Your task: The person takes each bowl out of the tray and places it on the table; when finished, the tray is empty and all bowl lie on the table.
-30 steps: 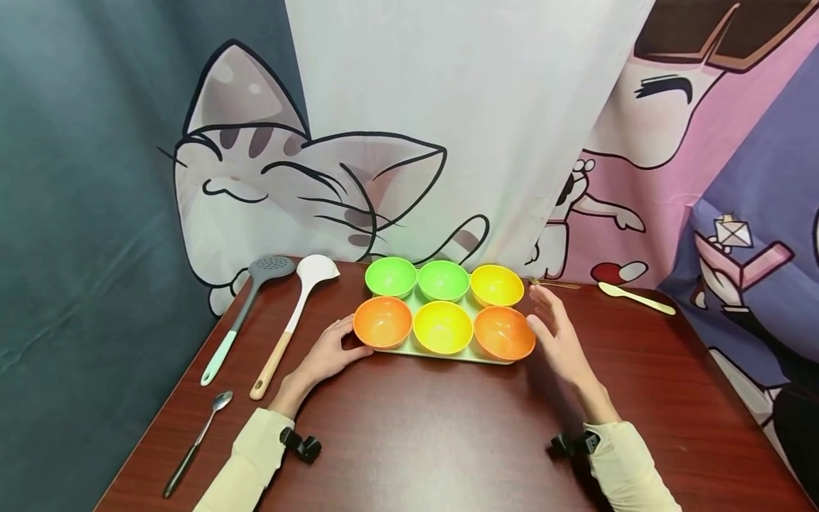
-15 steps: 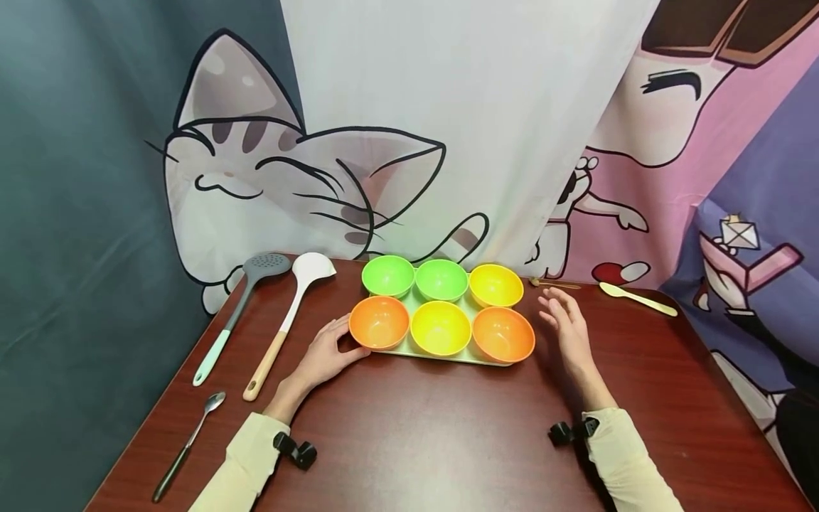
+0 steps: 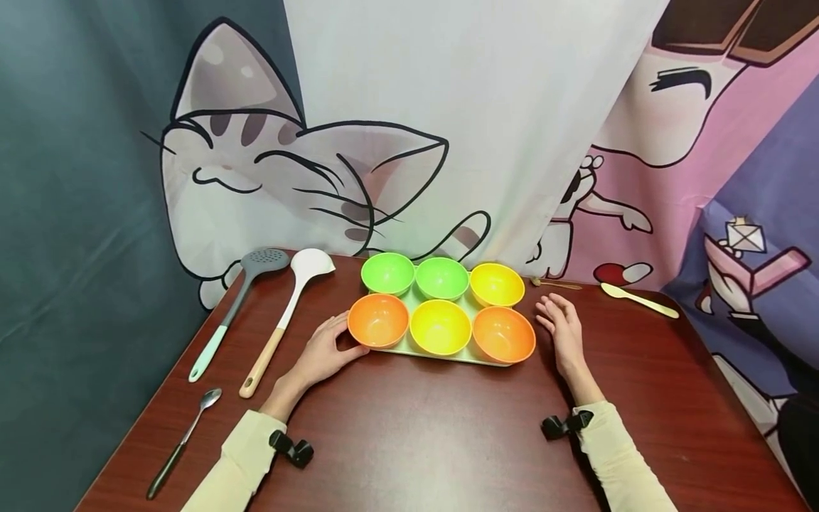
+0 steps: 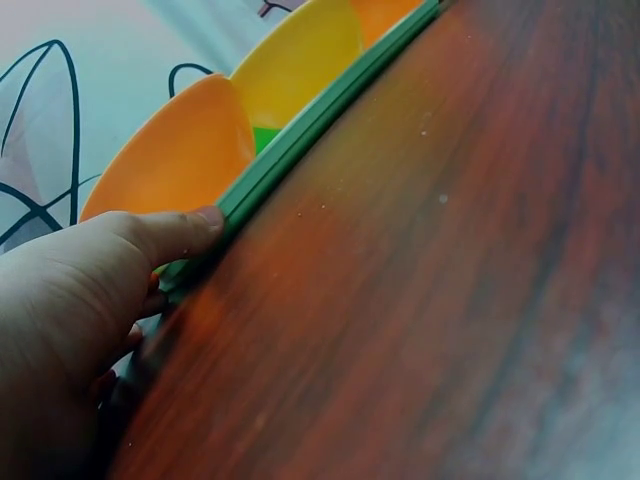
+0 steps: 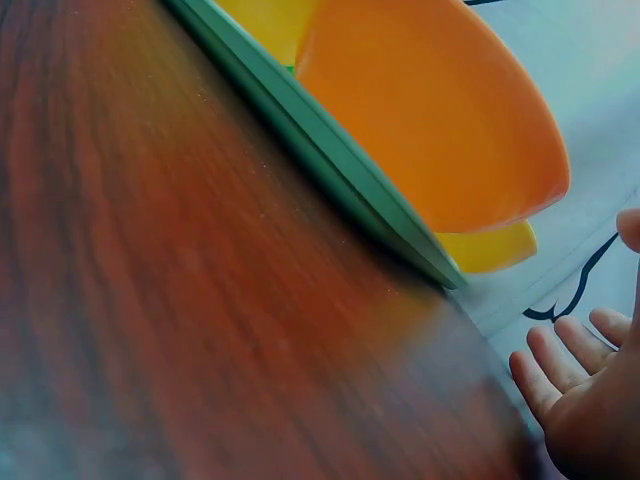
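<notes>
Far left on the bench point(image 3: 435, 441): spoon point(image 3: 185, 439) near the front edge, then slotted spatula point(image 3: 238, 306) and white ladle point(image 3: 288, 316) lying side by side, heads toward the backdrop.

Left hand point(image 3: 323, 352): at the tray's point(image 3: 409, 347) left front corner. Wrist view shows the thumb point(image 4: 185, 228) pressed on the tray's green edge point(image 4: 310, 135), other fingers curled in below the rim, so the grip is closed on the tray corner. Hand sits just beside the left orange bowl point(image 3: 378, 320).

Tray: flat on the bench, mid-table toward the back, carrying six bowls in two rows. Back row, left to right: green bowl point(image 3: 387, 272), second green bowl point(image 3: 442, 277), yellow bowl point(image 3: 497, 284). Front row: the left orange one, a yellow front bowl point(image 3: 440, 326), right orange bowl point(image 3: 503, 333). Bowls upright, packed touching or nearly so.

Right hand point(image 3: 559, 326): just right of the tray, near the right orange bowl, not touching it. Fingers spread and relaxed, grip apart, holding nothing; the wrist view shows the open palm point(image 5: 590, 400) clear of the tray corner point(image 5: 440, 270).

Further right, near the back edge: a thin stick-like utensil point(image 3: 555, 284), too small to identify, then a pale knife point(image 3: 638, 300).
</notes>
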A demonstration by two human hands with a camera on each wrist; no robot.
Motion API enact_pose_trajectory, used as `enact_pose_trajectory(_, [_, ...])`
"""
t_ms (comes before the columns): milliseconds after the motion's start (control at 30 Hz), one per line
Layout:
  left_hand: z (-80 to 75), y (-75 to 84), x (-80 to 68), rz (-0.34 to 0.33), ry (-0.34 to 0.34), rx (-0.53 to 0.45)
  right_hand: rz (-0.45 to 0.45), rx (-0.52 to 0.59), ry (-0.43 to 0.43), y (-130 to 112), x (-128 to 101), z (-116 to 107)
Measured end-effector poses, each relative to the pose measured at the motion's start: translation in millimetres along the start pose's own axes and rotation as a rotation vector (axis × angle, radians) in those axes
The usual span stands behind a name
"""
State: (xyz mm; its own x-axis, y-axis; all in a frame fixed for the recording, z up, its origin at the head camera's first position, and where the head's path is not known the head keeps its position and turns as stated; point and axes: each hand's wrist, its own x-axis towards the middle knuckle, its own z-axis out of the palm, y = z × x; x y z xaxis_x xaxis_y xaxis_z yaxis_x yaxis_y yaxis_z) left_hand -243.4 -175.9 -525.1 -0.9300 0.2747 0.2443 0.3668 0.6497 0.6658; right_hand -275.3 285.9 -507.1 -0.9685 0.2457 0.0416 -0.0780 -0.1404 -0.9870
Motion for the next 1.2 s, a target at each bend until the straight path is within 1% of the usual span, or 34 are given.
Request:
enact_pose_trajectory(200, [1.0,-0.7,-0.6,-0.002,0.002,0.025,0.020,-0.038,0.005,1.5,8.0,3.0])
enact_pose_trajectory(333, [1.8,-1.9,-0.9,-0.007,-0.001,0.039,0.036,-0.042,-0.003,4.1,14.9,5.0])
enact_pose_trajectory(567, [1.5,1.1,1.1,0.015,0.007,0.047,0.020,-0.052,-0.021,6.0,23.7,9.1])
enact_pose_trajectory(700, [2.3,0.3,-0.5,0.002,0.005,0.054,0.026,-0.052,-0.016,8.3,30.3,12.8])
enact_pose_trajectory(800, [3.2,0.5,-0.4,0.005,0.009,0.058,0.031,-0.071,-0.010,9.5,36.5,15.8])
enact_pose_trajectory(967, [3.3,0.8,-2.4,0.016,0.021,0.057,0.046,-0.152,-0.032,12.6,41.7,21.5])
enact_pose_trajectory(1200, [1.6,1.6,-3.9,0.003,0.006,0.071,0.061,-0.290,-0.086,15.4,46.0,24.7])
